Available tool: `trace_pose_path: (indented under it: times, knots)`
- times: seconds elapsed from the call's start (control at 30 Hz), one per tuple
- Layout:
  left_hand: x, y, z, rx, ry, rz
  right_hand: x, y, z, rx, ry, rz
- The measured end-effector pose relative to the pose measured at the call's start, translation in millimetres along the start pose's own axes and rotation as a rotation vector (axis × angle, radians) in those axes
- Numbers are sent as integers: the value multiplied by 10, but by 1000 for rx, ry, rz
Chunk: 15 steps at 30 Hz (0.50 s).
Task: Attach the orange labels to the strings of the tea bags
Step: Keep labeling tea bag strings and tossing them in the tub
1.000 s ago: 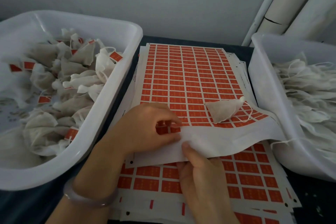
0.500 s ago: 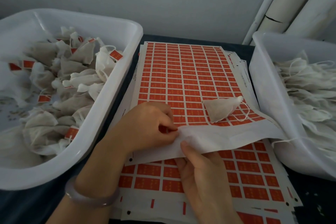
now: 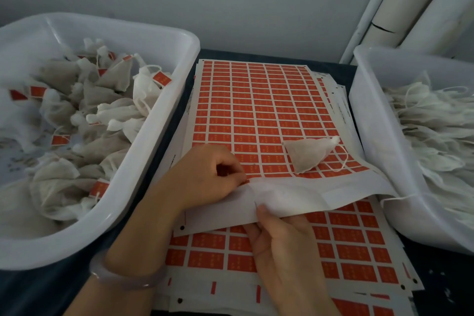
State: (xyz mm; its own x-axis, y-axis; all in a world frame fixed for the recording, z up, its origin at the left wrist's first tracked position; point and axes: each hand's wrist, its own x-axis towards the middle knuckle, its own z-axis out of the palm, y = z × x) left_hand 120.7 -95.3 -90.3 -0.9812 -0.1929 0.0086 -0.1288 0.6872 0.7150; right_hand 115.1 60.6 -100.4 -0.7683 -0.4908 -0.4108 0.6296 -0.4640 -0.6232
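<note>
The left hand (image 3: 205,177) is curled tight, fingertips pinching an orange label (image 3: 243,181) in the nearest row of the top sheet (image 3: 256,110). Just under those fingertips the sheet's white edge is folded up. The right hand (image 3: 287,251) holds it there, thumb on the fold and the other fingers tucked beneath the paper.

A tea bag (image 3: 307,154) lies on the sheet, beyond the right thumb and off to its right, with its string (image 3: 343,161) looped beside it. Under the right palm spreads a stack of further sheets (image 3: 346,238) on a dark table (image 3: 441,279).

Outside the left knuckles stands a white tub (image 3: 156,141) of labelled tea bags (image 3: 89,115). Beyond the right hand is a second tub (image 3: 372,136) of unlabelled bags (image 3: 436,131).

A pale bracelet (image 3: 128,277) circles the left wrist. Far past the fingers rises a plain grey wall (image 3: 230,2), with white pipes (image 3: 410,7) slanting in the right corner.
</note>
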Motion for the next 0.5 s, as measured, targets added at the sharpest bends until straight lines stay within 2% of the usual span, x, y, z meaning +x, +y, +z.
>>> trace_pose_path:
  times: [0.1,0.23,0.4,0.5]
  knots:
    - [-18,7,-23,-28,-53,29,-4,-1,-1,9,-3,5]
    - [-13,12,-24,-20,-32,34,17,-1,-1,-16,2,9]
    - [3,17,-11,-83,-5,-54,19,-1,-2,-28,13,11]
    - [14,14,11,-45,20,-64,10,-6,7,-30,8,17]
